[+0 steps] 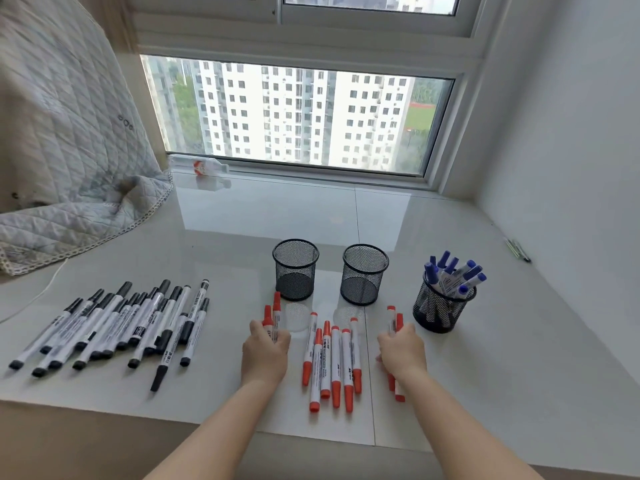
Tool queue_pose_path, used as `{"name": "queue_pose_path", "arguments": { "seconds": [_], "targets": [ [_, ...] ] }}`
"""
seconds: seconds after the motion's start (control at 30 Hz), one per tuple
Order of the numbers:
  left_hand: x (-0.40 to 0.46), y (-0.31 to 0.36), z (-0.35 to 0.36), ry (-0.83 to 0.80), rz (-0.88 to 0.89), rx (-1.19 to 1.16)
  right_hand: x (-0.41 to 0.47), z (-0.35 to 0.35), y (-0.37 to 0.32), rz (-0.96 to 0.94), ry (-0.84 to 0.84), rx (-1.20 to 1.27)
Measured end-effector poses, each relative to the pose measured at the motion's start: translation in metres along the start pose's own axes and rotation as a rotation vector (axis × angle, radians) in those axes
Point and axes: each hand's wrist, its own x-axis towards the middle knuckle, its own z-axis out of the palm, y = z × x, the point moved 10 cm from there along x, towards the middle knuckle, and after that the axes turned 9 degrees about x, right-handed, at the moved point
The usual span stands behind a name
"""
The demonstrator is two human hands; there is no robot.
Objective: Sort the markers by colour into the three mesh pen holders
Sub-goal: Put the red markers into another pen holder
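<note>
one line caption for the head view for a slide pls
Both hands, left and right, grip red markers; blue markers already fill one mesh holder, black markers wait.

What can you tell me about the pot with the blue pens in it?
The right pen holder is a round black cup of what looks like wire mesh, with a solid rim. It stands upright on the pale ledge, right of the two empty holders. Blue markers fill it, blue caps up, leaning outwards. Neither hand touches it; the right hand is just beside it.

Markers part-sorted before you.
Blue markers [453,277] are standing in the right holder [440,311]; red markers [332,362] and black markers [114,323] are lying loose.
</note>
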Motion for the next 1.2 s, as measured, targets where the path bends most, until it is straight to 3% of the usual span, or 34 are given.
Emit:
{"name": "queue_pose_path", "arguments": {
  "seconds": [0.1, 0.47, 0.87, 1.2],
  "targets": [
    [0.001, 0.000, 0.005, -0.007, -0.037, -0.204, 0.007, 0.004, -0.016, 0.025, -0.028, 0.303],
    [0.013, 0.007, 0.008, 0.142, -0.038, -0.285, 0.047, -0.032, -0.171, -0.349, 0.188, 0.840],
    [0.014, 0.001, 0.007, 0.200, -0.020, -0.290, 0.086, 0.026, -0.143, -0.372, 0.010, 0.150],
    [0.021, 0.040, 0.002, 0.152, 0.038, -0.428, 0.060, 0.007, -0.117, -0.379, 0.017, 0.077]
  ]
}}
